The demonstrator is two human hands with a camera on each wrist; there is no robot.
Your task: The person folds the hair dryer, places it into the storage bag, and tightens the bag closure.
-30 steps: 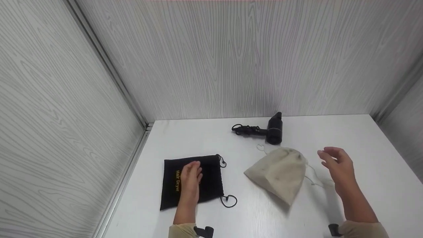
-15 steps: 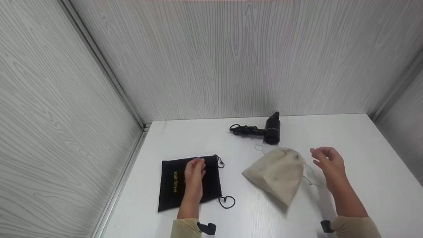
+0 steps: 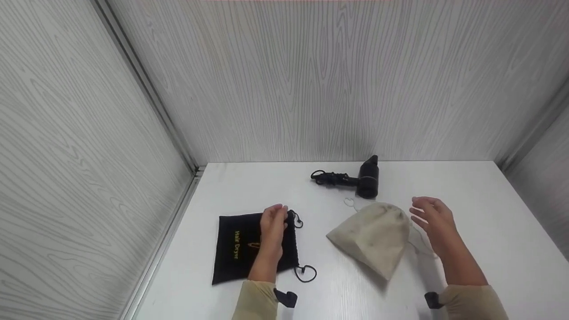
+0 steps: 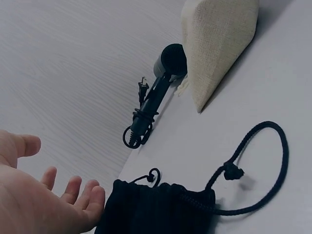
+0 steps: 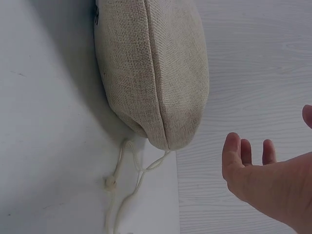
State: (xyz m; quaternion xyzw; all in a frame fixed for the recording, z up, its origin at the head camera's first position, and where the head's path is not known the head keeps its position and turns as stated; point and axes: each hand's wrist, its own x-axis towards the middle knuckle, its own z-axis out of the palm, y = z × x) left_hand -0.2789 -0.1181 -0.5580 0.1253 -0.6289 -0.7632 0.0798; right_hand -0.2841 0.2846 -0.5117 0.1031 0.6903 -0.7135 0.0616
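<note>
My left hand (image 3: pixel 272 226) hovers over the right part of a flat black drawstring pouch (image 3: pixel 231 255) lettered "Hair Dryer". In the left wrist view its fingers are relaxed and hold nothing, beside the pouch's gathered mouth. To the right of a full beige cloth drawstring bag (image 3: pixel 373 240), my right hand (image 3: pixel 438 222) is held in the air with loosely bent fingers and nothing in them. The right wrist view shows a gap between that hand and the bag, whose pale drawstring (image 5: pixel 139 180) trails on the table. What the bag contains is hidden.
Behind the beige bag lies a black hair dryer (image 3: pixel 368 180), its cord (image 4: pixel 144 119) wrapped around the handle. Black cord loops (image 3: pixel 306 273) stick out from the pouch's right side. The white table (image 3: pixel 346 293) meets grey wood-grain panels (image 3: pixel 284 89) at the back and sides.
My left hand has moved right and slightly forward above the black pouch. My right hand has shifted left, closer to the beige bag. The bags and hair dryer stay where they were.
</note>
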